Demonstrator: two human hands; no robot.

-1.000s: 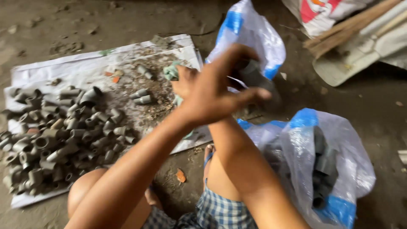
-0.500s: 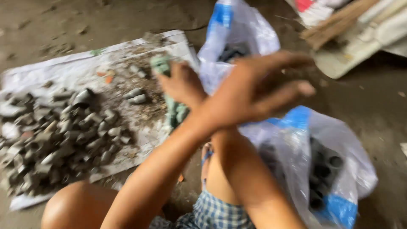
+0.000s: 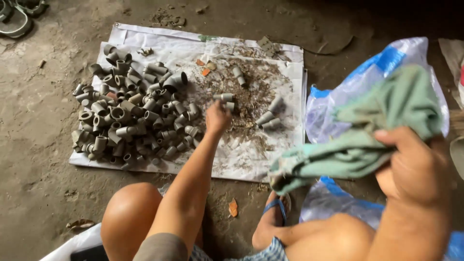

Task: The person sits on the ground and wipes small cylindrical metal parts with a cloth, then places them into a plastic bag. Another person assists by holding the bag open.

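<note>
right hand [image 3: 414, 170] near the camera, clamped on a green cloth [image 3: 360, 140] held up over a clear plastic bag [image 3: 338, 96]. left hand [image 3: 217, 117] further out on the white sheet [image 3: 270, 154], fingers closed around a grey pipe fitting [image 3: 224, 98]. pile of fittings [image 3: 130, 116] just left, on the sheet.

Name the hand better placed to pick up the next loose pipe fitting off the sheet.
Left. The left hand is at the loose fittings on the white sheet; the right hand is off the sheet, clutching the green cloth.
</note>
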